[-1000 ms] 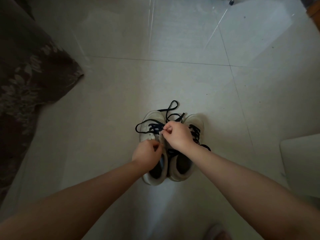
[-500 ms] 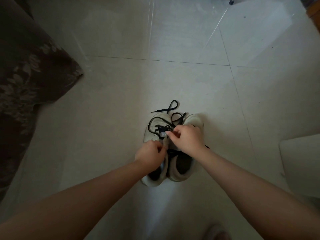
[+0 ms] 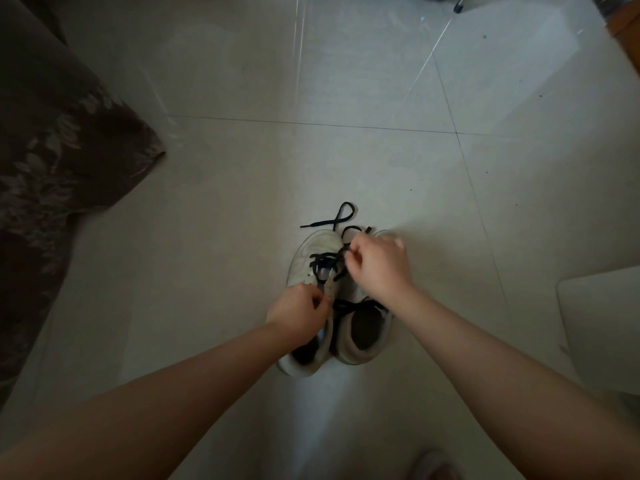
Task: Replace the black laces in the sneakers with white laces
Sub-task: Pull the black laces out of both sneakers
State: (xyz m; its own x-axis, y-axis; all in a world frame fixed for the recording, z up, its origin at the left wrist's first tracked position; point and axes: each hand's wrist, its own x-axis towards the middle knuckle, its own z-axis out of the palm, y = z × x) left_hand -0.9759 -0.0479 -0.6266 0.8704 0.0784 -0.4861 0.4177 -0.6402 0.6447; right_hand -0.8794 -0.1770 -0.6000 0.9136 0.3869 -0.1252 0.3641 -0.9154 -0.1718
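Note:
Two white sneakers stand side by side on the tiled floor, toes pointing away from me. The left sneaker (image 3: pixel 313 256) has a loosened black lace (image 3: pixel 325 263) across its eyelets, with a free end looping on the floor beyond the toes. My left hand (image 3: pixel 299 311) pinches the tongue of that sneaker near its opening. My right hand (image 3: pixel 375 265) pinches a strand of the black lace above the toe area. It covers most of the right sneaker (image 3: pixel 363 336), whose heel opening and lower black lacing show. No white laces are in view.
A dark floral-patterned fabric (image 3: pixel 52 161) fills the left edge. A pale flat object (image 3: pixel 602 323) lies at the right edge. A wooden corner (image 3: pixel 627 22) shows at the top right. Bare floor tiles (image 3: pixel 346 64) stretch beyond the shoes.
My right hand has moved away from me and to the right, drawing the black lace out. The loop on the left side of the left sneaker has shrunk. My left hand stayed on the tongue.

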